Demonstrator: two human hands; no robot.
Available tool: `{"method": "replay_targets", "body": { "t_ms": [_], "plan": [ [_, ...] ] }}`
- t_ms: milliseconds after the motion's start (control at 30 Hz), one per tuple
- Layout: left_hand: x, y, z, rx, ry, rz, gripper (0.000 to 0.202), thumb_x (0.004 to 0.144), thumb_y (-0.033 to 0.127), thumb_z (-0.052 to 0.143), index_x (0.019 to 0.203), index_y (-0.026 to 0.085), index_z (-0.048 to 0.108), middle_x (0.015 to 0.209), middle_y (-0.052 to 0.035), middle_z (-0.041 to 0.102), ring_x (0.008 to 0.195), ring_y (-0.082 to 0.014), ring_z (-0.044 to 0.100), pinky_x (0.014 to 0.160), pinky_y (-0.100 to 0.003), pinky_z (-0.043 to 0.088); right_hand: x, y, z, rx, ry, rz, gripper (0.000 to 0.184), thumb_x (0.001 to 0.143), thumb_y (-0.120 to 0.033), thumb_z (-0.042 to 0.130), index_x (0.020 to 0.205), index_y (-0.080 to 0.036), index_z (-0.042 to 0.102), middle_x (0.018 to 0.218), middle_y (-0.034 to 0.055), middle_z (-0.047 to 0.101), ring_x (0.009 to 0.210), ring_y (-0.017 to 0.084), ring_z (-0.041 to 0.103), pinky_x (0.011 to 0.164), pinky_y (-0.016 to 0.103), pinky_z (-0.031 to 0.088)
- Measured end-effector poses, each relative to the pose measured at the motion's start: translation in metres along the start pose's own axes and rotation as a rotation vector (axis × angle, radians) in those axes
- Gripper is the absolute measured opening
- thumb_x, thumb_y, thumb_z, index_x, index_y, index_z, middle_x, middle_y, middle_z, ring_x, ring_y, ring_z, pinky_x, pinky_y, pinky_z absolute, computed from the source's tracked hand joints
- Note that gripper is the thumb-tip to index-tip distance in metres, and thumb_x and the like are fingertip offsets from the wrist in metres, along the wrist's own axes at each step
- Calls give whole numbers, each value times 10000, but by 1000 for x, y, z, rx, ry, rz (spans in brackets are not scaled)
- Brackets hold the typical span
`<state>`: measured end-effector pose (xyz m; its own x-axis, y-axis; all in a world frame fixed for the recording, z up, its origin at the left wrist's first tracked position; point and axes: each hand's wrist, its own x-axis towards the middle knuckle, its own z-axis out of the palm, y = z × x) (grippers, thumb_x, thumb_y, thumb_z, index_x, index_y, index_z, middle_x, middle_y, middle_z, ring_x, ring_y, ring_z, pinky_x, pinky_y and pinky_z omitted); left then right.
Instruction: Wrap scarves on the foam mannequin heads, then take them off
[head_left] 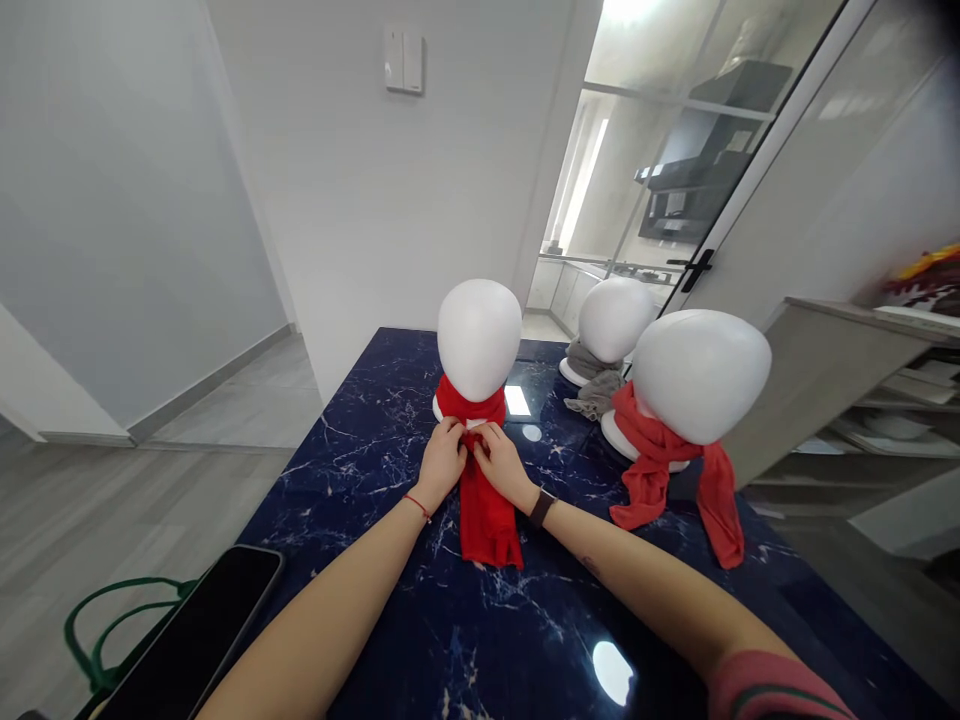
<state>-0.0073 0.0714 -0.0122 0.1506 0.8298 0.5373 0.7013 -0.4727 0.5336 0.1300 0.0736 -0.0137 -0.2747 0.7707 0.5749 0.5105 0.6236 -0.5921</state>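
Observation:
A white, faceless mannequin head (pixel 480 335) stands upright on the table. Around its neck goes a bright red scarf (pixel 489 515), with one tail hanging down the front and lying on the tabletop. My left hand (pixel 444 460) and my right hand (pixel 501 462) meet at the front of the neck. Both have fingers closed in a pinch on the scarf just below the head's chin. The exact fold between the fingertips is hidden by my hands.
The dark blue marbled table (pixel 330 500) fills the foreground. To the right stand a mannequin head with a coral-red scarf (pixel 667 450) and another with a grey scarf (pixel 592 372). A black phone (pixel 202 630) lies at the left edge near a green strap (pixel 94 630).

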Motion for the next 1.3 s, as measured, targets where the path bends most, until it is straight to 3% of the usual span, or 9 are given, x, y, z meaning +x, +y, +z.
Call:
{"method": "replay_targets", "body": {
  "t_ms": [100,267,500,700,900,1000,1133,1300],
  "plan": [
    [-1,4,-6,78,2,55,225,762,39,478,898,181,586,1026,-70,575,977,-202,512,893,-360,453,-2,2,-1,2,5,22,321,808,-98,413,1090,-186,540,1060,81,563,954,185,543,889,352,445],
    [-2,8,-10,98,11,89,213,777,46,456,873,186,585,1024,-72,584,974,-203,502,889,-367,444,-1,5,-1,-32,-62,17,354,774,-76,433,1084,-182,567,986,61,560,832,159,550,820,330,472],
    [0,0,-2,28,-45,-10,443,746,10,414,1136,191,520,1053,-79,597,991,-210,514,912,-388,439,-3,2,-5,-99,-62,16,221,767,-75,463,922,-181,580,951,51,509,781,156,536,751,308,485],
    [1,-2,-1,96,-91,23,425,761,33,421,1126,183,580,1112,-85,577,1010,-219,475,924,-371,420,-4,-13,-20,-363,-85,-198,180,748,-70,530,876,-190,567,1121,84,538,1015,229,486,875,382,415],
    [-1,3,-4,173,-152,15,422,807,102,426,1206,181,539,1155,-100,533,994,-220,458,871,-361,421,-5,-22,-25,-545,-134,-456,69,835,-175,505,807,-187,567,867,59,621,903,200,519,931,382,341],
    [-1,3,-6,177,-180,-4,412,829,133,427,1221,200,534,1181,-95,524,1011,-218,450,880,-355,406,-7,-20,-22,-583,-119,-554,138,863,-212,476,763,-184,567,719,36,611,749,172,537,814,333,366],
    [-1,3,-8,186,-206,-15,421,831,143,443,1235,220,528,1219,-80,512,1021,-217,441,883,-342,395,-12,-21,-19,-581,-99,-569,166,859,-227,467,729,-174,555,578,17,577,542,139,489,616,296,316],
    [0,5,-5,223,-204,-51,377,859,183,433,1214,241,544,1207,-71,523,1020,-220,440,849,-346,397,-22,-40,-16,-616,-160,-546,117,824,-201,475,723,-175,529,564,15,572,502,135,469,564,296,278]
  ]
}}
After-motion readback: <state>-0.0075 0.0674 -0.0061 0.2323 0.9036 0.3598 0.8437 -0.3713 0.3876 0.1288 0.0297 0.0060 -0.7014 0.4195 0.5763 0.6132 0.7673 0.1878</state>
